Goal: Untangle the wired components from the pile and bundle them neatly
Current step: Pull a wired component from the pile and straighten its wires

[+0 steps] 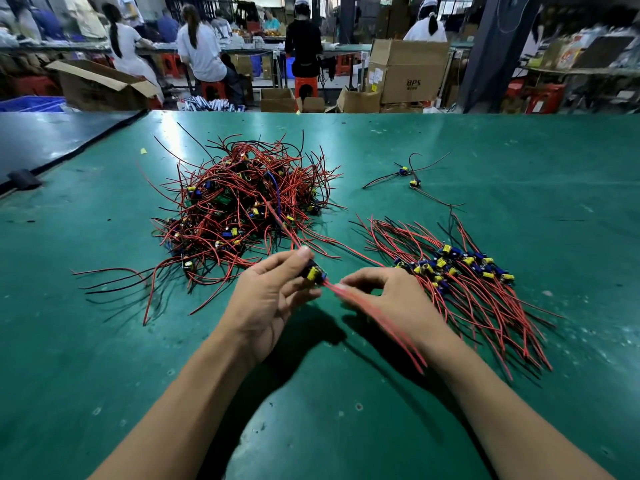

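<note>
One small yellow-capped wired component (314,273) is being pinched in the left hand (272,296); the right hand (389,296) is pinching its red leads (407,355). The tangled red-and-black wire pile (242,202) is lying beyond on the green desk (104,341), sorted components (457,268) to its right

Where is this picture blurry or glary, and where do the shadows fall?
Head view throughout: the red wires pinched by the right hand smear with motion blur; the tangled pile is sharp; light glares off the green mat beyond it; the left hand, holding a wired component, and the right hand cast shadows on the mat nearer the camera; the wide angle tilts the dark background pillar.
</note>
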A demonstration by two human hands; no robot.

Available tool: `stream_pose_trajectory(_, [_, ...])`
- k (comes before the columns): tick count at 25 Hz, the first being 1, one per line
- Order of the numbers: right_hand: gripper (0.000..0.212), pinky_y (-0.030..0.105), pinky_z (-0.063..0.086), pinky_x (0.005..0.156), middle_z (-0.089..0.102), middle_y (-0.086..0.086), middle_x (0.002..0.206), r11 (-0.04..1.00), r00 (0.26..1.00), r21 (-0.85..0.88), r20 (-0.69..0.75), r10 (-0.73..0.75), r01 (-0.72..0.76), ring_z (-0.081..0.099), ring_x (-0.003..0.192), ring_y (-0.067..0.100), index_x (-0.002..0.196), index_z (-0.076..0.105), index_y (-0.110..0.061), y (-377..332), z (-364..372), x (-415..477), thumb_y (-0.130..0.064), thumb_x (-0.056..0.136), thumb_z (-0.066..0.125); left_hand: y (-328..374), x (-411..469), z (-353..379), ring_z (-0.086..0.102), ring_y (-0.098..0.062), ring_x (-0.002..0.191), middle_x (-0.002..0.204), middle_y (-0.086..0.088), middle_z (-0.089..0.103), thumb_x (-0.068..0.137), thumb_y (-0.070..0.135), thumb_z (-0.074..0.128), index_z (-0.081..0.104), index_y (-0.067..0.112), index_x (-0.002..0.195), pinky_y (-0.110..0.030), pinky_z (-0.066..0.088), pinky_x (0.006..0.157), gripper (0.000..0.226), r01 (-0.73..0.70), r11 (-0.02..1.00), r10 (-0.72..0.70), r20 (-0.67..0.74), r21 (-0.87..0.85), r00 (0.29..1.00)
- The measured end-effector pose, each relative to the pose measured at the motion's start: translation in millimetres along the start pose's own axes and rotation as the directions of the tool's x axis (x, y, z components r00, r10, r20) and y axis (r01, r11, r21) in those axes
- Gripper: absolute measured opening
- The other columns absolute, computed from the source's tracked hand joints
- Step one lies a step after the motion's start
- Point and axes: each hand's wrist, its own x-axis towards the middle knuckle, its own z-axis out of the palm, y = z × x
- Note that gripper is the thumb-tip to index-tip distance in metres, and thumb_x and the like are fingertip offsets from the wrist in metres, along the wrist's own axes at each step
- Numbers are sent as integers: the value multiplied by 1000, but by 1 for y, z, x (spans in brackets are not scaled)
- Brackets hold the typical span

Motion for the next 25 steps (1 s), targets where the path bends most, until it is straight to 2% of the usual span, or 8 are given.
stream_pose_trajectory(3, [21,26,53,58,71,3,79,988,991,156,126,-34,14,64,60,10,93,77,-28,-6,6,-9,-44,80,81,4,1,-4,69,-17,62,76,-8,70,68,23,73,62,9,82,-23,57,53,22,-25,998,18,-114,-60,993])
stream_pose_trajectory(8, [43,14,31,36,65,1,55,931,999,366,-52,12,8,42,31,8,79,75,-18,-15,11,-7,-57,88,59,-5,-1,-1,72,-18,70,79,-6,73,70,27,74,60,12,86,-24,58,58,26,40,999,-39,-89,10,995])
stream_pose_trajectory(11, [33,16,24,35,69,2,67,667,989,734,38,145,-126,37,30,8,71,77,-16,-20,2,-1,-43,84,64,-3,-4,1,74,-21,80,93,-11,74,70,16,72,71,7,93,-25,59,62,24,142,974,-123,114,-178,986])
stream_pose_trajectory(14, [29,16,22,33,60,-2,58,447,962,852,229,148,-272,33,30,5,63,74,-16,-22,-6,-1,-36,81,65,-2,-8,1,74,-26,85,99,-15,74,69,4,68,77,7,93,-26,59,65,26,266,945,-213,258,-192,942])
stream_pose_trajectory(16, [31,13,21,32,56,-2,54,473,940,814,318,121,-336,33,28,4,56,69,-15,-23,-6,-5,-37,78,66,-3,-10,5,74,-22,74,86,-13,74,80,20,64,78,11,86,-26,59,60,17,344,935,-306,286,-91,908])
stream_pose_trajectory(18, [35,11,24,31,54,0,53,568,922,734,364,134,-372,34,29,4,53,63,-14,-25,-2,-8,-40,77,67,-5,-11,6,72,-18,64,77,-11,72,80,39,63,77,14,80,-24,58,54,28,356,934,-349,292,32,890])
stream_pose_trajectory(21, [31,12,20,32,53,-1,56,663,946,679,281,164,-317,34,35,5,65,59,-13,-22,0,-4,-40,77,68,-13,-9,5,72,-21,69,86,-16,72,74,28,72,69,7,93,-27,58,58,29,274,961,-273,283,36,919])
stream_pose_trajectory(25, [19,13,29,38,51,2,61,661,973,714,163,162,-230,37,43,9,77,71,-14,-12,1,0,-33,77,74,-22,-7,5,69,-29,71,84,-18,70,69,10,77,62,9,85,-33,59,60,22,169,983,-180,220,69,959])
